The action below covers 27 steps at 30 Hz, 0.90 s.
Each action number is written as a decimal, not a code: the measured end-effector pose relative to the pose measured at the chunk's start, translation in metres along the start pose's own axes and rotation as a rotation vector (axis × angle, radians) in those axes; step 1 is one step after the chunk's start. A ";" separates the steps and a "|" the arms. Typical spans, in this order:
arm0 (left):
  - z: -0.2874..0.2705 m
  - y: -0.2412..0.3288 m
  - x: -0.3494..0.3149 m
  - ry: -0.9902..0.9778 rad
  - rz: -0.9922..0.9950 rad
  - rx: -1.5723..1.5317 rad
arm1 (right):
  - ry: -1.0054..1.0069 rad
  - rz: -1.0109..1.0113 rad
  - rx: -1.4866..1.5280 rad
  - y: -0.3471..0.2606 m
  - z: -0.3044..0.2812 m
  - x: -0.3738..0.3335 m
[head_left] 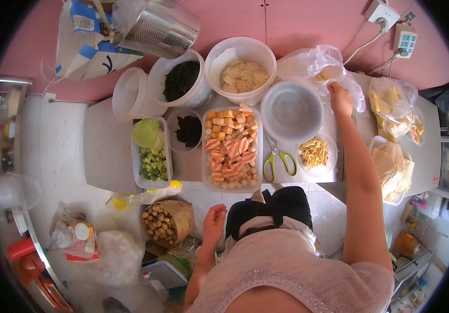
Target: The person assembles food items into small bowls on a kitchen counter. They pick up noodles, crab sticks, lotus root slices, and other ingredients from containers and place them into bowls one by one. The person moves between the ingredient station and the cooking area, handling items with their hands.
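My right arm reaches across the table, and my right hand (341, 100) pinches the near edge of a clear plastic bag (303, 67) with some yellowish food inside. The fingertips are partly lost against the bag. Just left of that hand stands a round, greyish-white tub (292, 110). Nearer me is a clear bowl of yellowish strips (314, 154), with green-handled scissors (278, 160) beside it. My left hand (215, 220) hangs in front of my body below the table edge, empty, its fingers loosely bent and apart.
A tray of orange-striped pieces and balls (231, 148) sits mid-table, beside a box of green vegetables (152, 156). Behind stand tubs of dark greens (181, 81) and pale slices (244, 75). At right lie pale sheets (392, 169) and bagged food (391, 104). A potato bag (162, 223) stands on the floor.
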<state>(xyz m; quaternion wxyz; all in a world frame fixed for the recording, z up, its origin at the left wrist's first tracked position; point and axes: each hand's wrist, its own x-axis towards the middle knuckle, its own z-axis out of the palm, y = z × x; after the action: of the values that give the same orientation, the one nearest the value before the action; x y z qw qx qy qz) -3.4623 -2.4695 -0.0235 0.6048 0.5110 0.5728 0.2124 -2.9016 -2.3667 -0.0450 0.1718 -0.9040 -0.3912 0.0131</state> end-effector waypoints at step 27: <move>0.023 0.016 0.028 -0.166 -0.005 0.064 | 0.090 0.062 1.303 -0.016 -0.164 -0.145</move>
<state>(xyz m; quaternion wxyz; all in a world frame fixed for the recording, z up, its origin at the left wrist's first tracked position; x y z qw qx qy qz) -3.4291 -2.4486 -0.0272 0.6342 0.5443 0.5285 0.1493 -2.9875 -2.5092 0.0987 0.7002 -0.6254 -0.2695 0.2145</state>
